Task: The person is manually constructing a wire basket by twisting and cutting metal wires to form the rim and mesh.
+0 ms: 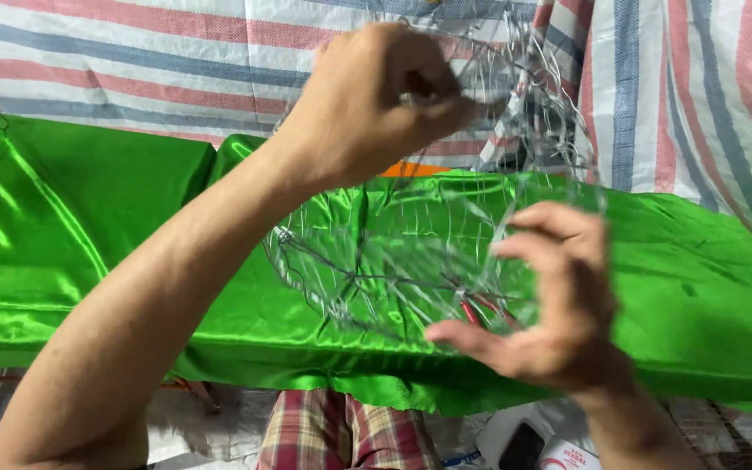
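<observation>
Two bare hands hold up a silvery wire mesh piece [446,218], blurred by motion, in front of the person's chest. The left hand [376,104] is curled shut at the upper edge of the mesh, thumb and fingertips pinching the wires. The right hand [550,305] is half closed lower down, its fingers bent around the lower right edge while the thumb points left beneath it. Something red [472,309] shows through the mesh near that thumb; what it is cannot be told. Below the mesh lies a tabletop covered in shiny green satin cloth [89,218], creased and hanging over the near edge. Behind it hangs a striped tarp [176,52] in white, red and blue. Plaid-clad legs [341,431] show at the bottom.
</observation>
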